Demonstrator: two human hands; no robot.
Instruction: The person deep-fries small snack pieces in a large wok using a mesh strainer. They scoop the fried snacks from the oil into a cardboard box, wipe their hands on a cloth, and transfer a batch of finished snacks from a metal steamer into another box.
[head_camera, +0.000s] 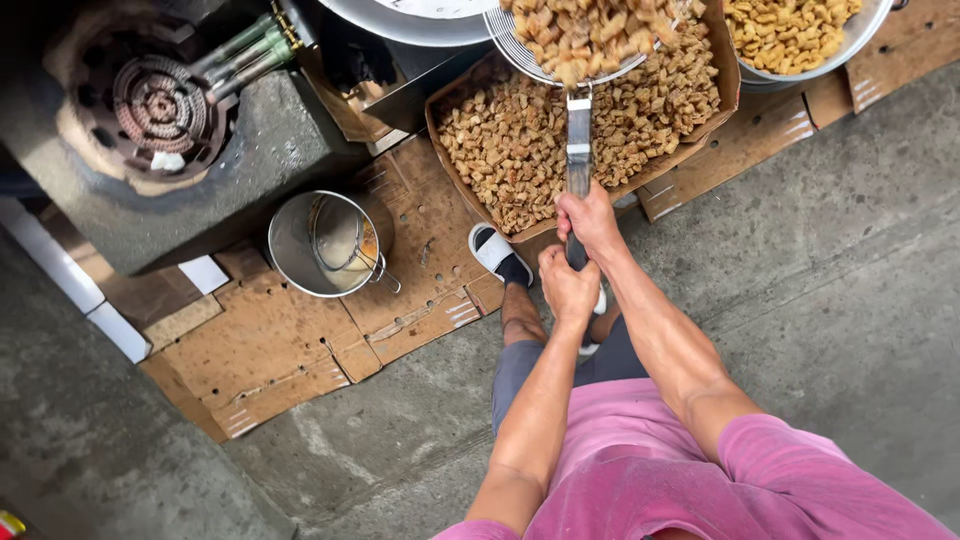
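Observation:
Both my hands grip the long metal handle (578, 150) of a wire skimmer (575, 40) heaped with golden fried pieces. My right hand (590, 220) is higher on the handle, my left hand (567, 288) just below it. The skimmer hangs over a cardboard box (452, 160) filled with several similar fried pieces. My foot in a white sandal (497, 253) stands at the box's near edge.
A large gas burner (150, 105) on a concrete stand sits at the left. A steel pot (330, 243) with a small strainer rests on flattened cardboard (270, 350). A metal bowl (800, 40) of fried pieces is at top right. Bare concrete floor lies right and below.

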